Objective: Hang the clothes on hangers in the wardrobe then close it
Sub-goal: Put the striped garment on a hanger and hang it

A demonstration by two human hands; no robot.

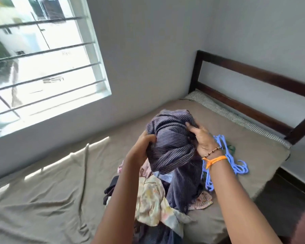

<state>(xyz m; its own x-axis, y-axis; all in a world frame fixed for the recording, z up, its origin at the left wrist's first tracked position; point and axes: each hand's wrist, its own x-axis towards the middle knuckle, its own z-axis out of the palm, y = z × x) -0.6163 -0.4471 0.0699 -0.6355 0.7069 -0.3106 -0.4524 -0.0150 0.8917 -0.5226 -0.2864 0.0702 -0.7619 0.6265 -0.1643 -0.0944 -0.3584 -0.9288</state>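
Both hands held a striped shirt up above the bed, bunched into a ball rather than spread out. The left hand, at 9 o'clock of the bundle, had its fingers curled shut around a fistful of cloth. The right hand, at 3 o'clock, pressed its fingers into the folds near the top, thumb side hidden in the fabric. That grip reads as a search for a collar or shoulder seam, since the shirt had to be opened before a hanger could go in.

The shirt's tail hung down at 6 o'clock and touched the pile of other clothes, so it was only partly lifted clear. In that pile, a pale floral piece lay uppermost, with dark pieces beneath it.

The blue hangers lay in a loose heap on the bed at 3 o'clock of the pile, just beside the right wrist, probably put there for a quick reach. How many there were could not be told.

No wardrobe showed in the view. By my judgement the task was early: 1 shirt in hand, none on a hanger yet.
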